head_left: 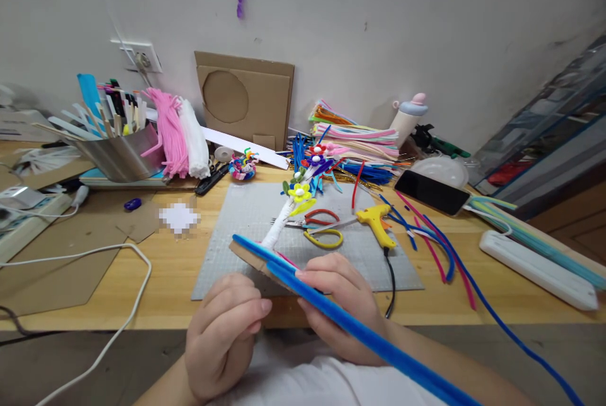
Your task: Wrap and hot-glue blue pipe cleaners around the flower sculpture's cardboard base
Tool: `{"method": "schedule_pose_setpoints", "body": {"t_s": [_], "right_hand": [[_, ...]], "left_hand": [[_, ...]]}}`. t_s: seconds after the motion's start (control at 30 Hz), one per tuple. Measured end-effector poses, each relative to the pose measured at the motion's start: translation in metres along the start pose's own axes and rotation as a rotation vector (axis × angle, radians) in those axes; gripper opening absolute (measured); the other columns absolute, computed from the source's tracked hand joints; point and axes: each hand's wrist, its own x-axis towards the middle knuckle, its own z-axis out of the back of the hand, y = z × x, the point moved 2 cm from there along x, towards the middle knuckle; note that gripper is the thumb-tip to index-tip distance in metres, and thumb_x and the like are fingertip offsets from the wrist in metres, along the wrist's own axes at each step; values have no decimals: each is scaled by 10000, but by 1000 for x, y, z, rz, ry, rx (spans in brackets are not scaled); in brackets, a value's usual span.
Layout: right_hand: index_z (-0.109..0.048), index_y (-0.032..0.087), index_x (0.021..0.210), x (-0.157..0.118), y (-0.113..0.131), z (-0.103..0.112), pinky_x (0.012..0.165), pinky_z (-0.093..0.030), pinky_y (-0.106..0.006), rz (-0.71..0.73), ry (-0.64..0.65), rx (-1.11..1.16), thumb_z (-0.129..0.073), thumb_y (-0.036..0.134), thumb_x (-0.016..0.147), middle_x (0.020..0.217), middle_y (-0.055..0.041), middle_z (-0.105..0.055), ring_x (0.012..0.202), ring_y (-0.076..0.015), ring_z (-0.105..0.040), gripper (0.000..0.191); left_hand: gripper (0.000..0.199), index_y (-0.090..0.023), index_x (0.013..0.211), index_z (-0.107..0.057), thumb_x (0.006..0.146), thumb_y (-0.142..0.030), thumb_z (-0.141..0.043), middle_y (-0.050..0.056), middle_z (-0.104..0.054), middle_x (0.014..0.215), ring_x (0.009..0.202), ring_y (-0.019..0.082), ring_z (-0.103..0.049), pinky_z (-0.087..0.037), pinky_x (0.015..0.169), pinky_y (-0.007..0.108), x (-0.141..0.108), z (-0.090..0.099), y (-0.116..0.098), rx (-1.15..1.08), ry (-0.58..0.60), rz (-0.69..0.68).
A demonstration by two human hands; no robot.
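Observation:
My right hand [348, 305] grips a cardboard piece [249, 257], its fingers behind and thumb in front. Along the cardboard's edge runs a blue pipe cleaner [322, 302], whose long free part slants down right past my wrist. Tilted beyond the cardboard is a flower stem [278, 224] wrapped in white, topped with a yellow flower [300, 192], a purple flower [318, 161] and a red flower [317, 149]. Its foot meets the cardboard; the join is hidden. My left hand [225, 330] is curled closed just left of the cardboard, apart from it, with nothing visible in it.
On the grey cutting mat [218, 267] lie red-handled pliers [320, 216], yellow-handled scissors [324, 238] and a yellow glue gun [377, 224]. Pipe cleaner bundles [355, 141] stand behind. A phone [432, 192] and white power strip [537, 270] lie right; a white cable [148, 267] trails left.

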Motion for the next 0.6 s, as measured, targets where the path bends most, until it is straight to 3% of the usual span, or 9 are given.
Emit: {"method": "schedule_pose_setpoints", "body": {"t_s": [0.23, 0.4, 0.5, 0.6], "right_hand": [[-596, 201, 1188, -1, 0, -1, 750, -537, -346, 4, -16, -10, -608, 80, 853, 1015, -67, -689, 866, -191, -646, 356], [-593, 213, 1192, 0, 0, 0, 751, -546, -346, -2, -15, -11, -607, 89, 858, 1020, -68, -692, 871, -194, -655, 357], [-595, 212, 1189, 0, 1, 1, 750, -547, -347, -2, -20, -7, -605, 83, 855, 1017, -71, -689, 869, -198, -656, 357], [-598, 206, 1185, -1, 1, 2, 756, -544, -344, -4, -30, -9, -611, 71, 848, 1023, -74, -683, 872, -197, -654, 363]], "left_hand": [[392, -159, 1114, -647, 803, 68, -577, 33, -685, 848, 807, 151, -654, -548, 697, 294, 0, 0, 2, -141, -97, 154], [153, -208, 995, -645, 950, -142, -515, 2, -588, 742, 704, 143, -574, -475, 659, 315, -9, -10, 4, -370, -355, 411], [215, -199, 828, -600, 989, -227, -460, -7, -507, 674, 656, 141, -519, -432, 620, 302, -6, -13, 3, -451, -442, 563], [311, -198, 715, -520, 1004, -267, -429, -22, -434, 588, 578, 128, -452, -373, 552, 272, -1, -12, 0, -544, -424, 680]]}}
